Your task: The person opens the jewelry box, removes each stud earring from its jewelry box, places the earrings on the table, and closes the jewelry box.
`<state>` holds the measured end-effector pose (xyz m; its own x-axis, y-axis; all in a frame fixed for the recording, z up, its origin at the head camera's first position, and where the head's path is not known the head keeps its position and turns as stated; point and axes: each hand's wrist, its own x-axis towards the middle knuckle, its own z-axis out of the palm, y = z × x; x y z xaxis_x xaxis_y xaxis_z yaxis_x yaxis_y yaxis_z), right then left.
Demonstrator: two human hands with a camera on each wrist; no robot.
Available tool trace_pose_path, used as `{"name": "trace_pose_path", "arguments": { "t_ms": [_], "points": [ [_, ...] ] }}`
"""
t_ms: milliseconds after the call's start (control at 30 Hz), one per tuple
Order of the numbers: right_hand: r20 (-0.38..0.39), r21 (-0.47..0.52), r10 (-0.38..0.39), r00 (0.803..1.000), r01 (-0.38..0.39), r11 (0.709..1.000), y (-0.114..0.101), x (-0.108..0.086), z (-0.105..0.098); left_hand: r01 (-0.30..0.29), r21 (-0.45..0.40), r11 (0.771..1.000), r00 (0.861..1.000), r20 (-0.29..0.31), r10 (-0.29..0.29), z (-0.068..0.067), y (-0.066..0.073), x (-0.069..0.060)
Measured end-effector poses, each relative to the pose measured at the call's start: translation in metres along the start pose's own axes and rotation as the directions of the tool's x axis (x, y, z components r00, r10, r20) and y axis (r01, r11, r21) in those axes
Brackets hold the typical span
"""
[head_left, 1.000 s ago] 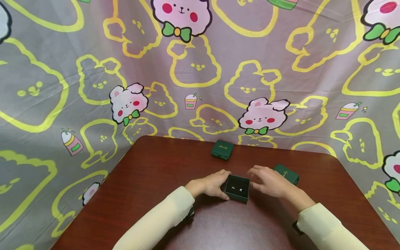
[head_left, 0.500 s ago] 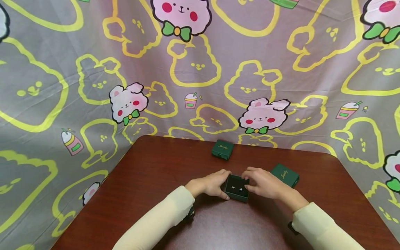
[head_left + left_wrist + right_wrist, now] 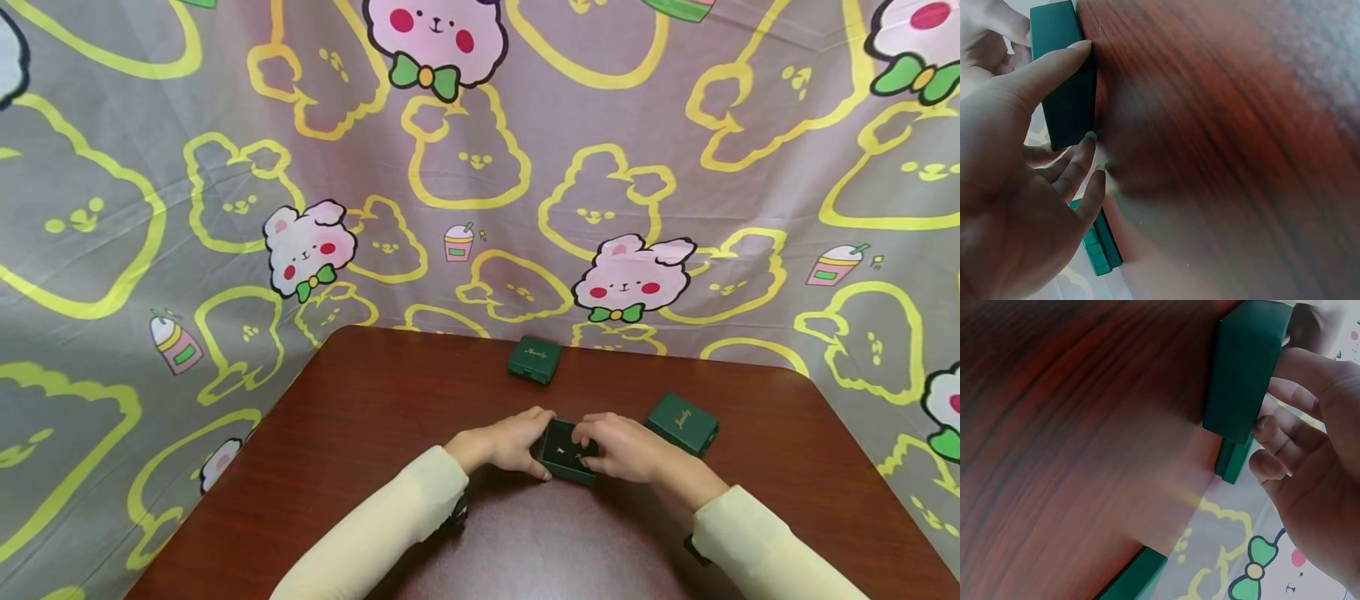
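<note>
A small open dark green jewelry box (image 3: 572, 475) rests on the table, its black insert facing up. My left hand (image 3: 513, 442) grips its left side, thumb at the near corner and fingers at the far one. In the left wrist view the thumb presses along the box wall (image 3: 1072, 112). One small silvery star-like earring (image 3: 560, 450) sits in the insert. A second earring (image 3: 578, 456) lies right of it, by my right fingertips. My right hand (image 3: 618, 446) reaches over the right rim, thumb and forefinger apart. In the right wrist view its fingertips are hidden behind the box.
Two shut green boxes with gold lettering lie on the brown table (image 3: 375, 400): one box (image 3: 535, 359) near the back edge, another box (image 3: 682, 423) just beyond my right hand. A grey cartoon-print cloth (image 3: 480, 208) hangs behind and along both sides.
My right hand has moved left and slightly down, from beside the box to over its insert, uncovering more of the right-hand shut box. My left hand keeps its hold.
</note>
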<state>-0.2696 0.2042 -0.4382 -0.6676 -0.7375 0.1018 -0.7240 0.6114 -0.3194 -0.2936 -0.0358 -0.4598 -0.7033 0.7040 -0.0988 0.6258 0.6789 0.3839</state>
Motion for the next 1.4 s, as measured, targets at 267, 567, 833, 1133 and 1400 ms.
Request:
{"name": "trace_pose_path", "arguments": {
  "t_ms": [267,567,833,1133,1400],
  "points": [
    [0.014,-0.048,0.003,1.0,-0.002,0.999,-0.001,0.005,0.001,-0.002,0.004,1.0,1.0,0.001,0.002,0.0,0.001,0.001],
    [0.052,-0.084,0.003,0.999,0.001,0.996,-0.007,0.007,-0.003,-0.002,-0.003,1.0,1.0,0.007,0.002,-0.002,0.002,0.0],
    [0.072,-0.111,0.029,0.997,-0.021,0.994,-0.011,0.009,-0.003,-0.003,-0.007,1.0,1.0,0.003,0.003,-0.002,0.002,0.0],
    [0.057,-0.12,0.048,0.997,-0.041,0.992,-0.013,0.012,0.0,-0.002,-0.012,1.0,1.0,0.004,0.002,-0.003,0.002,0.0],
    [0.047,-0.101,0.035,0.998,-0.03,0.994,-0.016,0.012,0.001,-0.002,-0.016,1.0,1.0,0.007,0.002,-0.001,0.0,-0.001]
  ]
}}
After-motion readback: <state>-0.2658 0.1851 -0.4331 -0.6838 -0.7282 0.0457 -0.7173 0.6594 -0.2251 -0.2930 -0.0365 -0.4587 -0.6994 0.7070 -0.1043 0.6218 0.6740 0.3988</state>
